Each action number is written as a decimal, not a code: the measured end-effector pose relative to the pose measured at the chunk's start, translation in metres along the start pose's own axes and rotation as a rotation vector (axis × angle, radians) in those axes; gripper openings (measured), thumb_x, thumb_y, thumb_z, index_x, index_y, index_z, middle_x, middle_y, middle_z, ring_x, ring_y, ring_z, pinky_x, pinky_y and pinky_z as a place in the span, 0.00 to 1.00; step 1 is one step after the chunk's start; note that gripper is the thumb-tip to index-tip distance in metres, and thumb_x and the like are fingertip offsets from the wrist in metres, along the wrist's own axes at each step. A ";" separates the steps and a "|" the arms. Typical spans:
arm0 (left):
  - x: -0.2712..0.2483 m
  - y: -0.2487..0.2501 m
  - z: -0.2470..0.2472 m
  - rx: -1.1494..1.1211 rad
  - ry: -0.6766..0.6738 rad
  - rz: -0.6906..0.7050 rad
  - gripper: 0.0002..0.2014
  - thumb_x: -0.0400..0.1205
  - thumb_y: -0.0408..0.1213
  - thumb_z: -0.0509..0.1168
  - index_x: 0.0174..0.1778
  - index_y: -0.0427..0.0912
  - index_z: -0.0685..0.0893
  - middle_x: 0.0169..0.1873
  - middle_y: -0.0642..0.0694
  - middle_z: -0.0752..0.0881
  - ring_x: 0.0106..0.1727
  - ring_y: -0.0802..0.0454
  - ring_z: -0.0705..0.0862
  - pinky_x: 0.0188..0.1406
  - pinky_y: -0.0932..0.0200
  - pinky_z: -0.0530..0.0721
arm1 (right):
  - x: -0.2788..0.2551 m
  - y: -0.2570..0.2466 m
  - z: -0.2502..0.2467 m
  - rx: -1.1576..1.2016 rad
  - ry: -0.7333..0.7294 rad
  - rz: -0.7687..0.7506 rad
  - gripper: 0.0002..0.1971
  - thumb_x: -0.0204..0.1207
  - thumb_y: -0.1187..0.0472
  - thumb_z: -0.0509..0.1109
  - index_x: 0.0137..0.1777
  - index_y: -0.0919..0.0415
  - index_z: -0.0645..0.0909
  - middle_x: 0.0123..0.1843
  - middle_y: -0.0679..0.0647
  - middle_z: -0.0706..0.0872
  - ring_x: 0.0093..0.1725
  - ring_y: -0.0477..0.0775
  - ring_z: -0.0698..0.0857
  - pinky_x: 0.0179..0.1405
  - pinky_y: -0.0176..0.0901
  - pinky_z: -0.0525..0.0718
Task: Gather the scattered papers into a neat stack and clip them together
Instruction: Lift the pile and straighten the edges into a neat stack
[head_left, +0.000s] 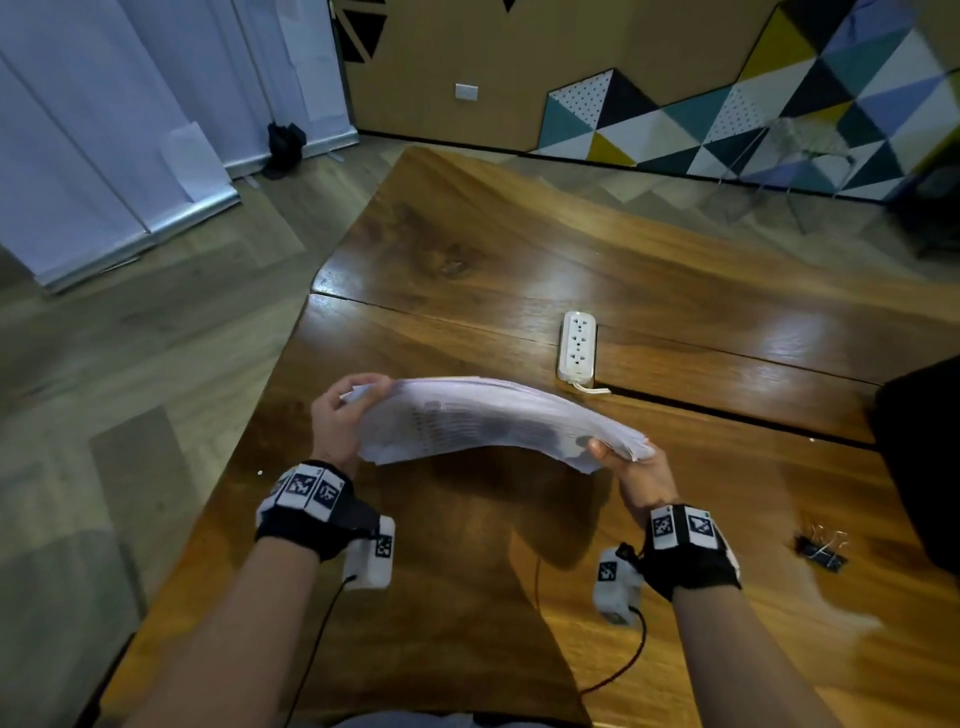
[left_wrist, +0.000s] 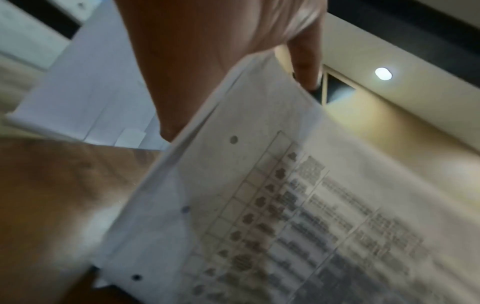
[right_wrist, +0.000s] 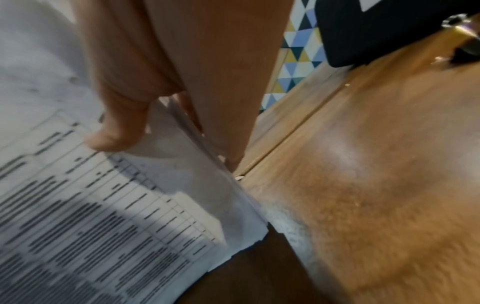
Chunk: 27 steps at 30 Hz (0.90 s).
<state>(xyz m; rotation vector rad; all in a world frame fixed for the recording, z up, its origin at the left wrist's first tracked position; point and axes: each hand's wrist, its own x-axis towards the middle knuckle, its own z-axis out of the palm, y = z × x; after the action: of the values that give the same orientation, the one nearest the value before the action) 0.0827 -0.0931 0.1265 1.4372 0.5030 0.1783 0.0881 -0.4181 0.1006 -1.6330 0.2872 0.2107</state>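
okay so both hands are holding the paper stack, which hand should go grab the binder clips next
Right. The binder clips lie on the table just right of the right hand. The left hand grips the stack at its far end and would probably have to cross over.

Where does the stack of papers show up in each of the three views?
Head: stack of papers at centre, bowed, held above the wooden table by both hands.
Left wrist: fills lower right.
Right wrist: fills lower left.
Shared landmark: the wooden table.

Glossy wooden table (head_left: 467, 249) underneath, white power strip (head_left: 576, 345) lying just beyond the grip, black binder clips (head_left: 821, 552) resting off right of it.
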 end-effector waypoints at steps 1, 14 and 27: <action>0.002 0.000 0.003 -0.046 0.075 0.001 0.03 0.72 0.37 0.73 0.34 0.47 0.87 0.30 0.49 0.89 0.38 0.45 0.83 0.38 0.56 0.81 | 0.001 -0.001 0.001 -0.004 0.019 -0.017 0.15 0.71 0.72 0.74 0.57 0.64 0.83 0.54 0.58 0.86 0.41 0.39 0.86 0.33 0.21 0.80; 0.007 0.004 0.026 0.108 0.361 0.094 0.09 0.75 0.42 0.72 0.41 0.39 0.83 0.30 0.51 0.80 0.33 0.60 0.77 0.32 0.66 0.74 | -0.005 0.000 0.004 0.009 -0.122 -0.008 0.24 0.61 0.55 0.82 0.59 0.52 0.84 0.59 0.53 0.89 0.62 0.53 0.86 0.66 0.52 0.80; 0.021 -0.001 0.009 0.220 0.036 0.041 0.22 0.75 0.15 0.54 0.60 0.38 0.79 0.43 0.44 0.84 0.55 0.41 0.83 0.44 0.60 0.81 | -0.004 -0.007 0.008 -0.036 -0.055 -0.106 0.17 0.69 0.68 0.77 0.53 0.48 0.83 0.47 0.40 0.89 0.45 0.32 0.88 0.48 0.34 0.85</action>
<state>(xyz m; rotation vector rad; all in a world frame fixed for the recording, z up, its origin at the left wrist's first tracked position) 0.1051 -0.0929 0.1217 1.6626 0.5353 0.1858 0.0868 -0.4092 0.1078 -1.6708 0.1555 0.1810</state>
